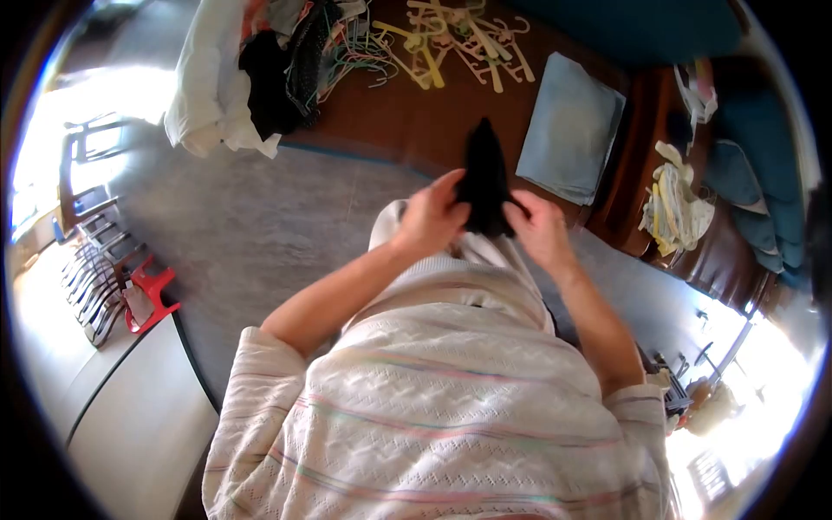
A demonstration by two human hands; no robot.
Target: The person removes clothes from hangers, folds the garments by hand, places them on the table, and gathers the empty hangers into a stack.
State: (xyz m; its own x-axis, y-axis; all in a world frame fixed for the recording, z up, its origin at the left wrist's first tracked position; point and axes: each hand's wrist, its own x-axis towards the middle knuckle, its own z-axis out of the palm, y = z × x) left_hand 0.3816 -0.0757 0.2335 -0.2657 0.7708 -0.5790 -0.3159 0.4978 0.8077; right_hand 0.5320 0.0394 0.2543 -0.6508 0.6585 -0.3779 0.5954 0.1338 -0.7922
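A small black cloth piece [485, 178], narrowing to a point at its far end, is stretched between my hands above my lap. My left hand [431, 217] is closed on its left edge, and my right hand [536, 227] grips the right edge between thumb and fingers. Whether it is a sock or another garment I cannot make out. Past the hands lies a brown surface [407, 121] with several pale yellow and pink hangers [468, 39] scattered over it. To the right of them lies a folded light blue cloth [568, 130].
A heap of clothes [273, 82] hangs over the brown surface's left edge, beside thin wire hangers [364, 56]. White and yellow clothing [676, 204] lies on the brown seat at right. A red stool [152, 295] and a white tabletop [143, 416] are at left.
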